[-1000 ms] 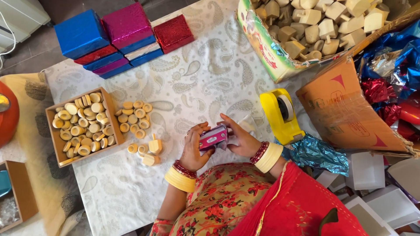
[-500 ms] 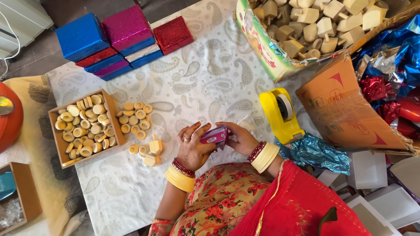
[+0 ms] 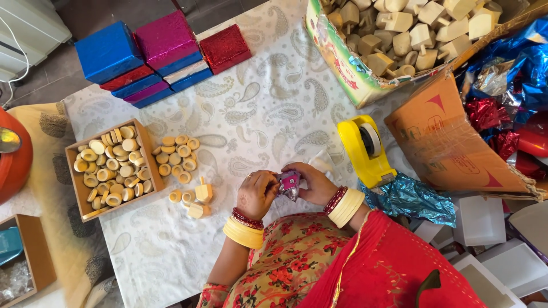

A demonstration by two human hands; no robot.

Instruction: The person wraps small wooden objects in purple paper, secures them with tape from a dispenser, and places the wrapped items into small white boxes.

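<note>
Two hands meet over the cloth: the left hand (image 3: 257, 194) and the right hand (image 3: 315, 183), with one small pink foil-wrapped piece (image 3: 289, 183) between them. One yellow tape dispenser (image 3: 365, 151) stands near. Glitter boxes (image 3: 165, 40) are stacked and laid at the far edge, about seven showing: blue, pink, red. One wooden tray (image 3: 77, 191) holds dozens of rings, too many to count. About fifteen loose rings (image 3: 174, 157) lie beside it. Two wooden tops (image 3: 204, 191) sit near. One carton (image 3: 337, 57) holds many more tops.

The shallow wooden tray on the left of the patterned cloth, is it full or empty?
Full. The shallow wooden tray is packed with round pale wooden discs, and more discs lie on the cloth beside it.
</note>
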